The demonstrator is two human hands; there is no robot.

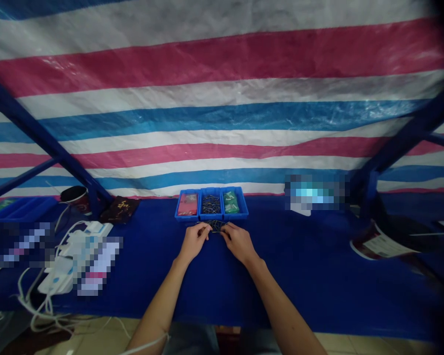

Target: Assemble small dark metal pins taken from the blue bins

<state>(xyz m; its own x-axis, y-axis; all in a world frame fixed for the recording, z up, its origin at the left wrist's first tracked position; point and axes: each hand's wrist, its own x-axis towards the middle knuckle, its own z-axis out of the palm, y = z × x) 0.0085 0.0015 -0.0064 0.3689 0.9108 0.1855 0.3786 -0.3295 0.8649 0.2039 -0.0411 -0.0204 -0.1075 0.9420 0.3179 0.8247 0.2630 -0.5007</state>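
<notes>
Several dark, thin screws or nails (216,226) lie in a small heap on the blue table, just in front of three small blue bins. My left hand (195,240) is at the heap's left side with thumb and fingers pinched together; what it holds, if anything, is too small to make out. On the heap's right side is my right hand (240,240), its fingers curled and pinched at the edge of the pieces. The middle bin (211,217) holds more of the dark pieces. The left bin (187,218) contains a red packet, the right bin (236,216) a green one with pale bits.
To the left are a white power strip (61,273) with tangled cables, a brown pouch (119,209), a dark cup (76,198) and a blue tray (25,209). A dark red labelled tub (379,242) stands right. Blue metal posts (410,128) flank a striped tarp (222,118).
</notes>
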